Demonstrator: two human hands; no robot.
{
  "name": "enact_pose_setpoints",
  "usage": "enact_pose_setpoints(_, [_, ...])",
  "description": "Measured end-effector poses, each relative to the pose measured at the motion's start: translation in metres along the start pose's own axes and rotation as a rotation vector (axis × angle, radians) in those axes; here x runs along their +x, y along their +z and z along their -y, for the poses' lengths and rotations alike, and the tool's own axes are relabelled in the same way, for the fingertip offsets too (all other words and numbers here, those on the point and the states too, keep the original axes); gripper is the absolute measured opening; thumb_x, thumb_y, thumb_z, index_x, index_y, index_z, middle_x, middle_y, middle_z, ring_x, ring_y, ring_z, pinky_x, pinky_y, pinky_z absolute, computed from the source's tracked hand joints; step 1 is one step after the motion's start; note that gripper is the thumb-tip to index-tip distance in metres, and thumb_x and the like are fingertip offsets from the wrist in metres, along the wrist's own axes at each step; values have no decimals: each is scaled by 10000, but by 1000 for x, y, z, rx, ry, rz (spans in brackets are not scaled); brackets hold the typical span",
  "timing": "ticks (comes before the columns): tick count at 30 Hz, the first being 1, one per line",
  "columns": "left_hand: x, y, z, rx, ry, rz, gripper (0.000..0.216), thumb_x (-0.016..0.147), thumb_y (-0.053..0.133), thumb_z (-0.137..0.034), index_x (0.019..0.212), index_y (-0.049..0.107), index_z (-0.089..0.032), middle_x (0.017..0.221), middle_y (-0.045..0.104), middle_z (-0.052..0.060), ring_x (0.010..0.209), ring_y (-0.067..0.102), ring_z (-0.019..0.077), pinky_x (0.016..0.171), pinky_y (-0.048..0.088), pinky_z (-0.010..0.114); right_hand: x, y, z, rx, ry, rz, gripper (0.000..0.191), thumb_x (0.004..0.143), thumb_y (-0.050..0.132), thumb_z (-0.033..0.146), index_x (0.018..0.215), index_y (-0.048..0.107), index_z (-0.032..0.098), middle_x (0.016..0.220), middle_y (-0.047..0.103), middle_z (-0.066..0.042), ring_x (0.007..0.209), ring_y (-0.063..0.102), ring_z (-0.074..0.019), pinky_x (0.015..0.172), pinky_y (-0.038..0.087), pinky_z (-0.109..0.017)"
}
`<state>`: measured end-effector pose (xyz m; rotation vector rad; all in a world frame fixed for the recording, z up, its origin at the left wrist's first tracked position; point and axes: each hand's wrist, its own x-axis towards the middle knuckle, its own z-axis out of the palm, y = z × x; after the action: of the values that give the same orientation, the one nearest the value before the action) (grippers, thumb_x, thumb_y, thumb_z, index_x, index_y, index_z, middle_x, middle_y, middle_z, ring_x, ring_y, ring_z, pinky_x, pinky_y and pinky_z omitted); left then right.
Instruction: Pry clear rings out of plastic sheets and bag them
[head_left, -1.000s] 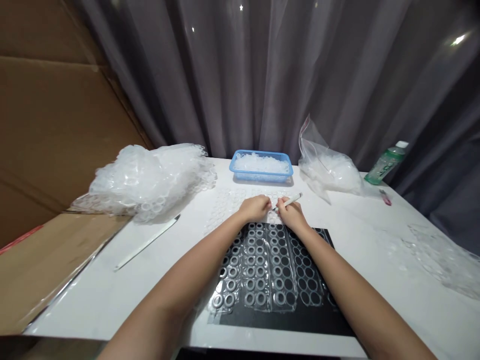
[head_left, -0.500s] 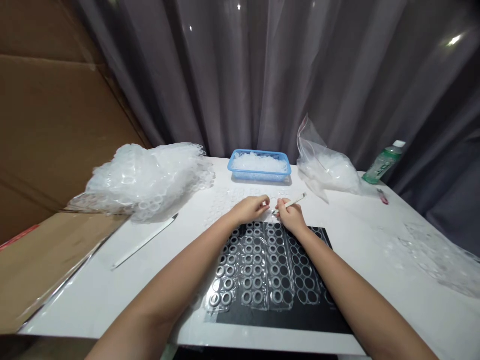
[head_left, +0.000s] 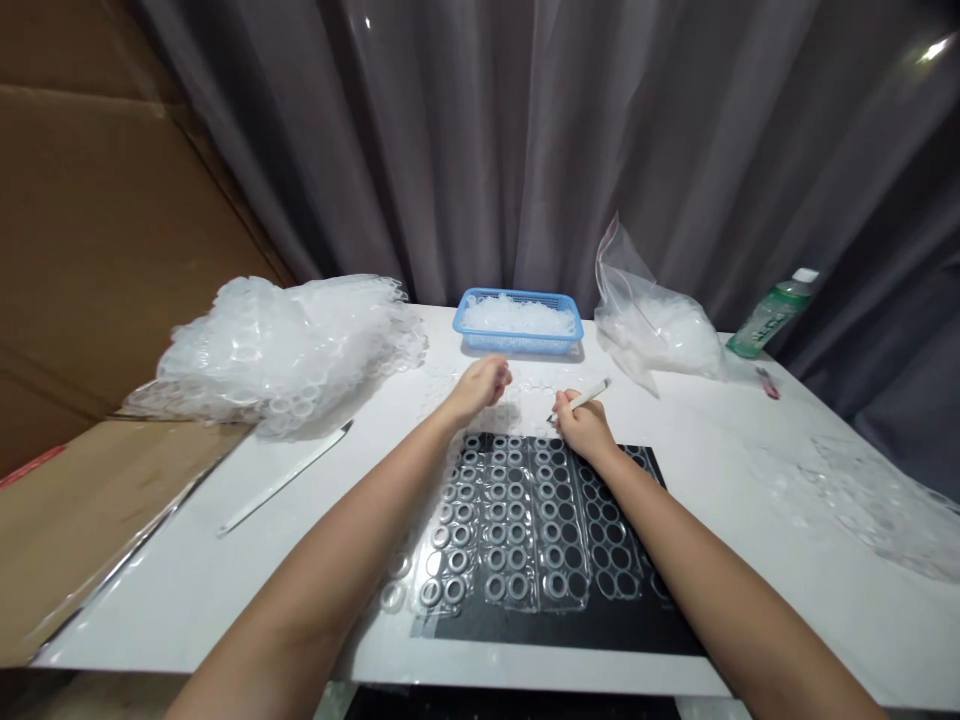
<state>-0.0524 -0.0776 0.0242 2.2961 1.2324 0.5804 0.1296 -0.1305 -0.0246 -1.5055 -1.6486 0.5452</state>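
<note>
Far left: cardboard, then a heap of clear plastic at mid-left with a thin white stick below it, long axis running lower left to upper right. Left hand is just left of centre, below the blue basket, fingers curled in; can't tell if anything's pinched in them. Ring sheets sit lower centre on a black board, nearer the frame's bottom edge than both hands, between the forearms. Their columns run up-down in the frame; grey rings fill the left ones, the right ones show mostly dark circles with thin rims. Right hand is right of centre, just beyond the board's top edge, fingers closed on a white pen-like tool in a writing grip. Tool pokes out both sides of the grip: tip off the hand's left side, pointing down-left; butt end past the hand, up-right. Long axis is a shallow diagonal. Further right: zip bag with white contents, small pink-handled item, green-labelled bottle leaning right, loose clear plastic at the right edge.
</note>
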Motion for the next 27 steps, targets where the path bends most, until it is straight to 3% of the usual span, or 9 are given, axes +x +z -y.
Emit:
enact_pose_setpoints(3, [-5, -4, -1, -22, 4, 0, 487, 901, 209, -451, 617, 473, -157, 527, 444, -7, 501, 413, 103, 522, 334, 222, -2, -1, -3, 105, 26, -25, 384, 895, 324, 424, 648, 519, 203, 464, 537, 5, 473, 563, -143, 542, 418, -235])
enact_pose_setpoints(6, [-10, 4, -6, 82, 128, 137, 312, 829, 460, -428, 709, 551, -155, 626, 558, 3, 588, 475, 119, 561, 317, 223, -3, -2, -3, 75, -20, 14, 385, 888, 337, 413, 634, 532, 199, 452, 536, 4, 483, 570, -147, 548, 417, -236])
enact_pose_setpoints(9, [-13, 13, -13, 206, 222, 296, 210, 830, 500, -365, 859, 615, -192, 783, 648, 14, 663, 530, 133, 597, 324, 225, -3, -2, 0, 31, -42, 37, 387, 895, 319, 399, 644, 534, 197, 464, 544, 2, 485, 566, -142, 545, 406, -231])
enact_pose_setpoints(11, [-14, 17, -17, 239, 220, 330, 193, 825, 516, -350, 843, 641, -205, 825, 664, 21, 710, 556, 146, 625, 341, 232, -3, -2, 2, -10, -59, 44, 388, 897, 313, 396, 639, 527, 201, 473, 545, -3, 491, 559, -141, 540, 396, -229])
enact_pose_setpoints(18, [-13, 17, -15, 126, 145, 271, 230, 826, 463, -339, 760, 597, -164, 697, 612, 26, 616, 524, 137, 590, 367, 242, -1, -3, 5, -151, -143, 43, 356, 888, 312, 344, 593, 460, 209, 521, 551, -20, 539, 550, -143, 567, 380, -231])
enact_pose_setpoints(23, [-7, 2, -9, -14, 51, 90, 498, 913, 49, -278, 727, 493, -151, 590, 494, 6, 518, 436, 106, 526, 361, 224, -2, -4, 1, -106, -111, 49, 361, 887, 326, 359, 602, 486, 205, 488, 536, -9, 528, 548, -142, 563, 387, -228])
enact_pose_setpoints(25, [-8, 0, -10, -34, 66, 86, 479, 921, 132, -369, 671, 481, -157, 568, 477, -4, 534, 441, 105, 545, 357, 226, -4, -5, 0, -31, -95, 55, 374, 884, 334, 380, 603, 506, 202, 479, 536, -7, 528, 557, -146, 554, 395, -229])
enact_pose_setpoints(27, [-12, 3, -14, -6, 138, 159, 395, 878, 349, -440, 641, 490, -158, 574, 491, -13, 571, 459, 107, 573, 347, 228, -5, -6, 0, 36, -91, 67, 388, 878, 343, 394, 592, 517, 198, 465, 528, -8, 527, 561, -151, 546, 402, -232])
